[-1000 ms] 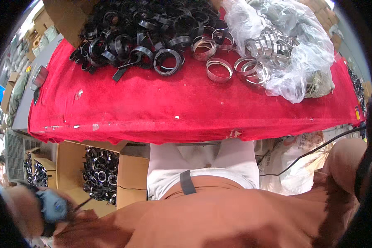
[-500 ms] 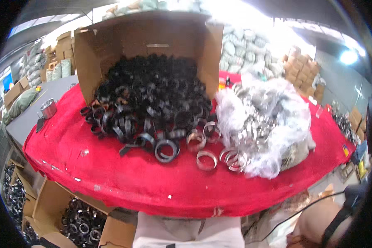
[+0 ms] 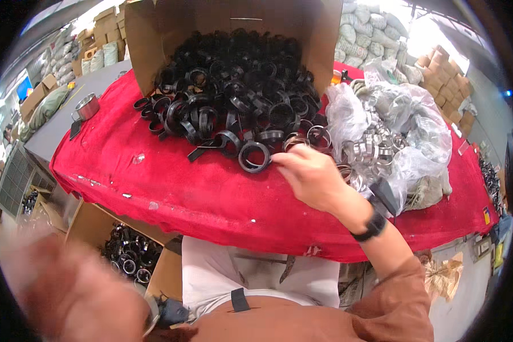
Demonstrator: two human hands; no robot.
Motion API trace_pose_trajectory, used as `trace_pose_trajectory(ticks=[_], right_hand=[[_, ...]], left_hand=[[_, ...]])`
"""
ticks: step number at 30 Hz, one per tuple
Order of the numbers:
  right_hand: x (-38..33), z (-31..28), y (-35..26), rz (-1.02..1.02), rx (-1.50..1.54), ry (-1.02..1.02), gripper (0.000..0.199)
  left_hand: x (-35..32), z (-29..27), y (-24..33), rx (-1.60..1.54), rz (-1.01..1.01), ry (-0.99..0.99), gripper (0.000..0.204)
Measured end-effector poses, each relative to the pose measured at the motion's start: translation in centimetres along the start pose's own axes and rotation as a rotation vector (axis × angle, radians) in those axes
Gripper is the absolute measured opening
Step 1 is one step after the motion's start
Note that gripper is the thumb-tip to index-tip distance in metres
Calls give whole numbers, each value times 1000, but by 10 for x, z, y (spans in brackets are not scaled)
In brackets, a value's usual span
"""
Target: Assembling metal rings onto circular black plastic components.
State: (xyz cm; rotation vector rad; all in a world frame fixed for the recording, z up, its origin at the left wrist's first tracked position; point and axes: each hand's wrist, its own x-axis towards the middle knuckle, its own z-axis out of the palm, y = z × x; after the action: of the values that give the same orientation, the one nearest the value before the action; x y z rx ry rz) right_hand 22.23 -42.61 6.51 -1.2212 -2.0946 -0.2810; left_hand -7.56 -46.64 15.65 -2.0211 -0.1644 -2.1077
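right hand [image 3: 309,174] now over red cloth [image 3: 211,199], fingertips [image 3: 277,159] at frontmost black ring [image 3: 254,168]

No readable words, numbers or signs. At the right end of the bright red cloth spread over the table [image 3: 222,194] — a small rectangular, label-like patch in yellow, red and dark blue [image 3: 487,216], too tiny to make out. Far off at upper left, a flat bright-blue panel [image 3: 24,89], blurred past reading. In the background, stacked pale woven sacks [image 3: 359,34] and stacked brown cardboard cartons [image 3: 446,80] — both too distant to tell any print.
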Motion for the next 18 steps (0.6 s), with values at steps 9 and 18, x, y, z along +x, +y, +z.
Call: trace_pose_trajectory(ticks=[9, 18], right_hand=[[17, 49, 57, -62, -402, -353, 9], [31, -20, 45, -122, -46, -82, 41]], left_hand=[[-147, 114, -110, -24, -563, -684, 41], [-104, 171, -155, -25, -94, -1230, 29]])
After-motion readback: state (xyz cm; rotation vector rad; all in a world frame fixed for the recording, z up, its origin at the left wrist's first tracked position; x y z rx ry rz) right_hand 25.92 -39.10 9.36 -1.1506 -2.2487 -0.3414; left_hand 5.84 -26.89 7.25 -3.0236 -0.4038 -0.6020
